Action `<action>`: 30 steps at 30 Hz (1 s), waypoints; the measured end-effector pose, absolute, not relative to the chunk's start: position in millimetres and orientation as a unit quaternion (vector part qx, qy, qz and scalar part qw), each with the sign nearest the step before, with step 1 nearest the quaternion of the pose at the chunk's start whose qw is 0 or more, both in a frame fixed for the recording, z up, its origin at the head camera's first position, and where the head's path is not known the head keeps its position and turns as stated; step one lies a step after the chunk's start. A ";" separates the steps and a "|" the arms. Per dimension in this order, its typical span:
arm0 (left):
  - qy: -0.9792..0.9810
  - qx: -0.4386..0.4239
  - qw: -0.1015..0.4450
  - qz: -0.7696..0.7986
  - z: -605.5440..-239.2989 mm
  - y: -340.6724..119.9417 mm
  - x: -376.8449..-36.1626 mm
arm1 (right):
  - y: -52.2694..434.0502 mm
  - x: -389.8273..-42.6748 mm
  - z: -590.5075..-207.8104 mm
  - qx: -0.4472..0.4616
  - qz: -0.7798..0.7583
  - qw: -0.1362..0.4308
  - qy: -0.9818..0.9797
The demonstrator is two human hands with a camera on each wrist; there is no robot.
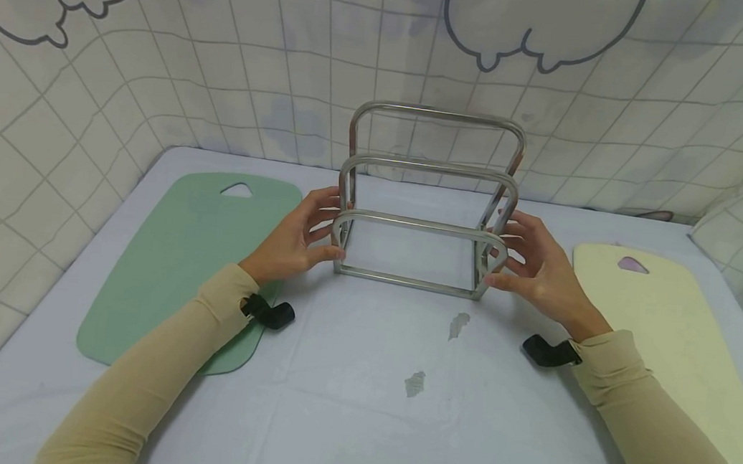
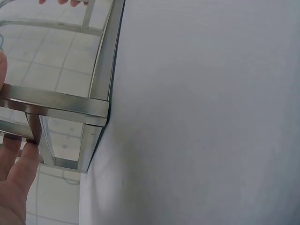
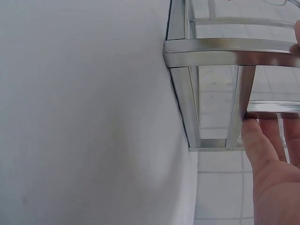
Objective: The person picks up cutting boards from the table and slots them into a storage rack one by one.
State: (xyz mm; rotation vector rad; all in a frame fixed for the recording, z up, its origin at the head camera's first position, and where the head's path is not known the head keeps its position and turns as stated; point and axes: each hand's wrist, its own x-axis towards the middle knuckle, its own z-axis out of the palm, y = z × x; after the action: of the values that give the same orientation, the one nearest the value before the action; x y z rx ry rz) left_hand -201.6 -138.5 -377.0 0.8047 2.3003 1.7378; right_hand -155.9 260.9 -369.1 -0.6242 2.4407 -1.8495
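Observation:
A steel rack (image 1: 420, 225) with three upright loops stands on the pale sheet at the middle of the table. My left hand (image 1: 320, 230) holds its left end, thumb on the front corner post and fingers curled round the loops. My right hand (image 1: 517, 255) holds the right end the same way. In the left wrist view the thumb (image 2: 16, 178) presses a post of the rack (image 2: 61, 101). In the right wrist view the thumb (image 3: 262, 159) touches the rack (image 3: 225, 51) under its cross bar.
A green cutting board (image 1: 175, 261) lies flat at the left, a pale yellow cutting board (image 1: 668, 332) at the right. The sheet (image 1: 358, 418) has two worn patches in front of the rack. A tiled-pattern cloth wall (image 1: 259, 73) rises close behind.

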 end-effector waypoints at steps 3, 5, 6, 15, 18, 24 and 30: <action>0.765 0.270 0.074 0.580 -377.1 -139.0 -202.1 | 260.5 -156.3 -369.4 -0.199 -0.590 0.011 0.782; 0.764 0.272 0.076 0.580 -377.2 -139.3 -202.4 | 260.3 -156.8 -369.6 -0.198 -0.589 0.012 0.784; 0.763 0.273 0.077 0.581 -377.2 -139.2 -202.6 | 260.2 -157.2 -369.8 -0.198 -0.588 0.012 0.784; 0.763 0.265 0.079 0.584 -376.4 -138.2 -202.7 | 260.7 -159.0 -368.8 -0.194 -0.575 0.008 0.795; 0.763 0.265 0.079 0.584 -376.0 -138.2 -202.3 | 260.6 -158.9 -368.9 -0.191 -0.571 0.009 0.798; 0.767 0.268 0.076 0.578 -377.0 -138.3 -203.6 | 260.8 -159.1 -369.5 -0.192 -0.580 0.009 0.791; 0.768 0.268 0.076 0.576 -378.8 -138.5 -205.7 | 260.7 -159.2 -369.1 -0.190 -0.577 0.009 0.794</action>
State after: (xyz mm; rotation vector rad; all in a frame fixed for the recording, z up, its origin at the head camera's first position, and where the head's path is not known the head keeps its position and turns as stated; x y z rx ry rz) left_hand -205.7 -138.5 -378.8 0.8039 2.3039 1.7284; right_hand -159.2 260.7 -369.1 -0.5949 2.4807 -1.8026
